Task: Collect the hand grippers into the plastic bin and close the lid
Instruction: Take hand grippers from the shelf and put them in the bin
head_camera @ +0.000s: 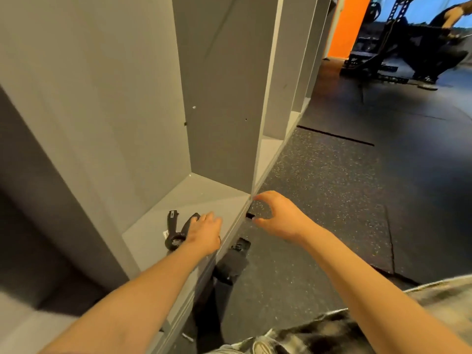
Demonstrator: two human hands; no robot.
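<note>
Shelf unit: a grey shelf unit (204, 190) with tall upright walls; its bottom board sits just above the floor and its front edge runs diagonally from lower left to upper right.
Hand gripper: 1 black hand gripper (171, 226) lies on the bottom board near the front edge, toward the left wall. Its coil ring faces the front edge and its 2 handles point toward the back. A small white tag (166, 234) sits at its left side.
Left hand: the left hand (204, 232) reaches over the front edge, fingers laid on the gripper's right handle. I cannot tell whether they are curled round it.
Dark shape: a black, blurred object (231, 264) is on the floor just below the front edge, between the 2 forearms.
Right hand: the right hand (278, 215) hovers just off the front edge, over the floor. It is released, with forefinger and thumb curved into a wide C. A small black bit (250, 215) shows at the thumb tip.
Floor: dark speckled rubber floor (332, 187) to the right of the shelf unit.
Shirt: a checked shirt (319, 333) at the bottom right.
Background: an orange wall (350, 26) and another person (439, 47) by black equipment at the top right.
</note>
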